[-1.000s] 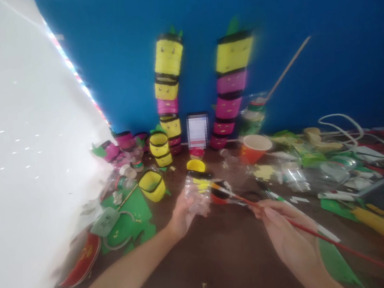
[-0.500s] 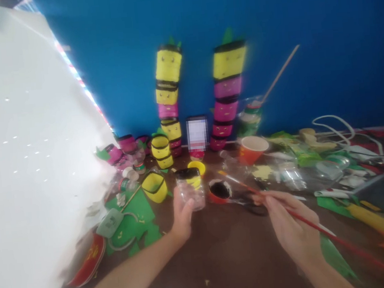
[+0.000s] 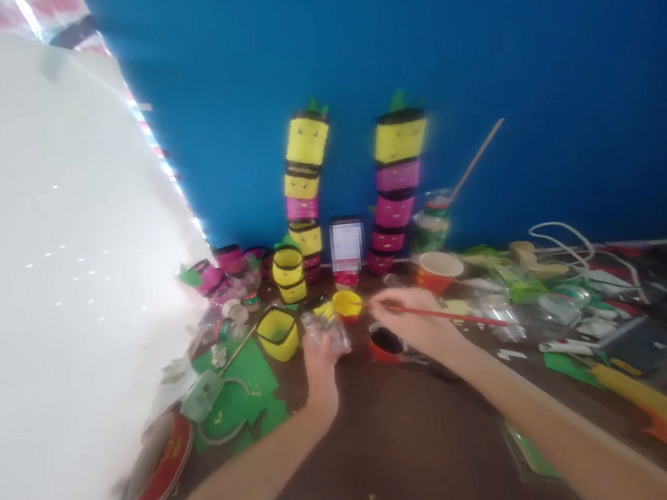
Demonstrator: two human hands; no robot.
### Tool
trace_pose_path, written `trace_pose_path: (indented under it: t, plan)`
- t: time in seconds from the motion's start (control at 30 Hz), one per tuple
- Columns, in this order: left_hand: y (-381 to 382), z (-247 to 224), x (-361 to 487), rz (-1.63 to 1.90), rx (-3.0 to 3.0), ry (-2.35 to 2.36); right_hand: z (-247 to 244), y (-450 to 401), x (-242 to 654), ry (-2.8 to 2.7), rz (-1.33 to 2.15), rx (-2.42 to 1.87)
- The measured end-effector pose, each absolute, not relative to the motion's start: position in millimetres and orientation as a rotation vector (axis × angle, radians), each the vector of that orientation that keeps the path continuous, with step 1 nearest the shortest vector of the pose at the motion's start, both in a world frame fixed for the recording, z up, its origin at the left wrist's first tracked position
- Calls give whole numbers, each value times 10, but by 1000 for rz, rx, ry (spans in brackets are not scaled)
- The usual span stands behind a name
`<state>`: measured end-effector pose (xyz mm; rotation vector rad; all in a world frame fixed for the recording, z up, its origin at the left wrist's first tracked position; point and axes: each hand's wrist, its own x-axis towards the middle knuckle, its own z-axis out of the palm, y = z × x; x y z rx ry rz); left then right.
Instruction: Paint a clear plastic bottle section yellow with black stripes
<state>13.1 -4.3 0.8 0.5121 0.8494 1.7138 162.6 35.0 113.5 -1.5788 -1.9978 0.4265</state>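
Near the middle of the table my left hand (image 3: pixel 320 364) is closed round a clear plastic cup (image 3: pixel 330 334) with yellow paint on part of it. The cup is tilted and blurred. My right hand (image 3: pixel 412 317) pinches a red paintbrush (image 3: pixel 450 315), its tip at the small cup of yellow paint (image 3: pixel 347 304). Just below my right hand stands a red cup of dark paint (image 3: pixel 387 342). A yellow cup with black bands (image 3: pixel 278 334) sits left of my left hand.
Two stacks of painted cups (image 3: pixel 306 139) (image 3: pixel 399 139) stand against the blue wall. A phone (image 3: pixel 347 245) stands between them. Green sheets (image 3: pixel 245 374) and a red bowl (image 3: pixel 165 459) lie left; plastic bottles, a white cable (image 3: pixel 578 240) and a yellow tool (image 3: pixel 643 394) lie right.
My right hand has moved left and up with the brush, bringing its tip to the yellow paint. My left hand has tilted the clear cup. The camera view has shifted slightly.
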Motion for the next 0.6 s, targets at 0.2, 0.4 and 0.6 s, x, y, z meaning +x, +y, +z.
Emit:
trace_pose_path:
  t: [0.2,0.4,0.6]
  plan:
    - [-71,13,120,1686,552,818,1092,553,1487,-2043,457,-1602]
    - [-95,30,130,1682,548,841,1001,605,1427,-2007,496,-1576]
    - [-107,30,141,1685,558,846,1003,582,1512,-1886,595,-1499]
